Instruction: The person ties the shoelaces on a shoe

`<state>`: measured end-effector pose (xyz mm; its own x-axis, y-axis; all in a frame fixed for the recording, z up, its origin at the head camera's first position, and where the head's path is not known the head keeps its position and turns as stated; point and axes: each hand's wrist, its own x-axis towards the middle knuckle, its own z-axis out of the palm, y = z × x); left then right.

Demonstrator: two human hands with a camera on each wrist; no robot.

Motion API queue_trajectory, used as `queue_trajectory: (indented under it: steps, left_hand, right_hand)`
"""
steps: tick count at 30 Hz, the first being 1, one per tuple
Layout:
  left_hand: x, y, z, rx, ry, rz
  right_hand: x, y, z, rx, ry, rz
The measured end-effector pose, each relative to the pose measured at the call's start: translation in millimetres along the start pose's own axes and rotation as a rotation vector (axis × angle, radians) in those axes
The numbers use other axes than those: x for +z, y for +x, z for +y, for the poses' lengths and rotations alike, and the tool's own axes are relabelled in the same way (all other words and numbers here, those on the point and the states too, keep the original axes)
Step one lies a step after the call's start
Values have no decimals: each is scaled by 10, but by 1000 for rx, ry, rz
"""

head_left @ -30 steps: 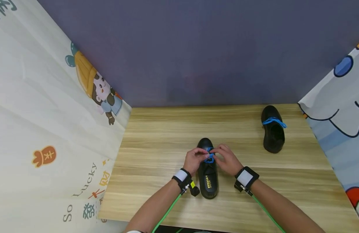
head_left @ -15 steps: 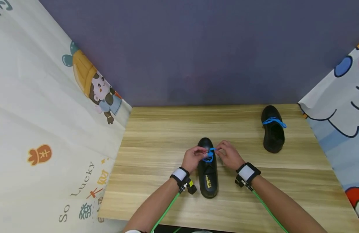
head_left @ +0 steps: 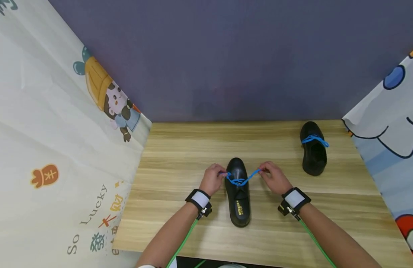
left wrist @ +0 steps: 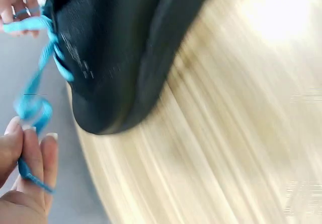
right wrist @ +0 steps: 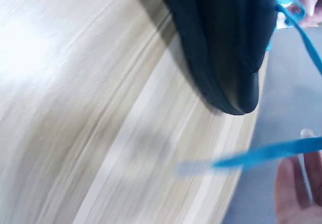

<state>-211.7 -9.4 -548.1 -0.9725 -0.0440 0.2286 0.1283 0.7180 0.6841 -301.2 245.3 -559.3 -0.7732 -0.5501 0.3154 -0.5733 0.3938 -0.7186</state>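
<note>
Shoe (head_left: 238, 193) on table (head_left: 179, 149), second shoe (head_left: 313, 158) behind, to the right

Through the head camera I see a pale wood-grain tabletop (head_left: 179, 149), its streaks running side to side. Beyond its far edge spreads a plain slate-purple backdrop (head_left: 226, 56). To the left I see a creased white cloth (head_left: 22, 123) printed with a yellow-hatted cartoon figure (head_left: 116, 100) and "So Lucky"; to the right, a white-and-blue cartoon sheet (head_left: 377, 163). Both wrist views show me bright glare (left wrist: 276, 10) on the wood.
</note>
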Motion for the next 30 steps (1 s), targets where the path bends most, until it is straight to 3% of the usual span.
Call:
queue_trajectory:
  steps: [5, 9, 11, 13, 16, 18, 21, 25, 30]
  left_hand:
    - [-117, -14, -74, -14, 63, -126]
    - [-162, -47, -155, 22, 181, -236]
    - [-176, -64, -193, 31, 182, -283]
    - [-185, -76, -214, -26, 36, -343]
    - [-182, -50, -181, -189, -330, -389]
    - [-154, 2, -124, -291, -569, -350]
    - [-78, 71, -37, -332, -799, -240]
    - [78, 128, 51, -347, -964, -114]
    - [246, 184, 171, -410, -1073, -10]
  right_hand:
    - [-45, -21, 40, 1, -29, -81]
    - [-95, -54, 47, 143, 139, -272]
    - [-129, -64, 11, 209, 250, -333]
    - [-141, -67, 3, 245, 347, -340]
    - [-149, -30, -12, 222, 453, -262]
    - [-149, 28, 5, 208, 540, -196]
    - [-136, 107, -25, 191, 734, -141]
    - [-74, 173, -37, 221, 989, -155]
    - [17, 224, -16, 264, 1189, -133]
